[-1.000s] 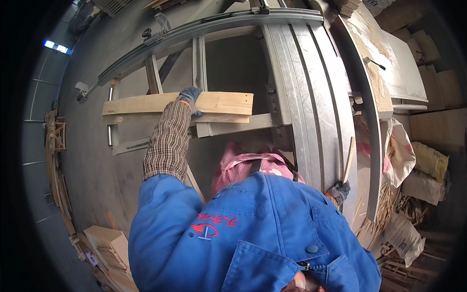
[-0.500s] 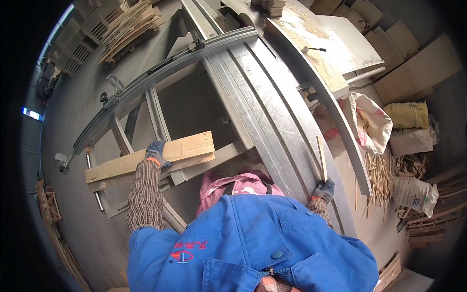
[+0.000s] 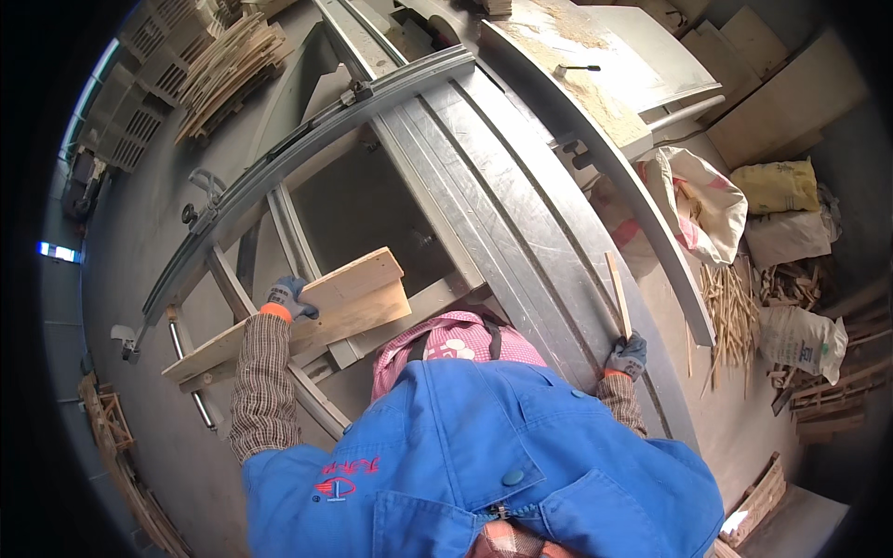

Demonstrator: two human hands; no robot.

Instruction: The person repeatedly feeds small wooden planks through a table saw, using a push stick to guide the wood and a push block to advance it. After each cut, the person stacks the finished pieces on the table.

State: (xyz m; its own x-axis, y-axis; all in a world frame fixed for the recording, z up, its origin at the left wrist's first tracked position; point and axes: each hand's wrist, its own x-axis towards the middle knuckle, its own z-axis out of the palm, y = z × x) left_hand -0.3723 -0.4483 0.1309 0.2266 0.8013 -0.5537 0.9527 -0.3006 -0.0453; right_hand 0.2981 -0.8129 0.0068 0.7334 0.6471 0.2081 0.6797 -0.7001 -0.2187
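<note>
My left hand [image 3: 291, 298], in a grey glove with an orange cuff, is closed over the edge of a pale wooden board [image 3: 358, 277]. This board is tilted against a second wooden board [image 3: 370, 314], and both lie across the frame on the left of a metal sliding table [image 3: 507, 219]. Whether the fingers also hold the second board is hidden. My right hand [image 3: 627, 356], gloved as well, grips the near end of a thin wooden strip [image 3: 617, 290], which points away from me above the table's right side.
A long metal fence [image 3: 651, 209] curves along the right, with a white sack [image 3: 712, 209] and a pile of thin wood strips [image 3: 723, 321] beyond it. A crossbar rail [image 3: 302, 153] spans the far side. Stacked boards [image 3: 228, 74] stand at the far left.
My left hand has tipped the upper board, so more of the lower board's face shows. The right hand keeps its hold on the strip. The whole view has shifted slightly.
</note>
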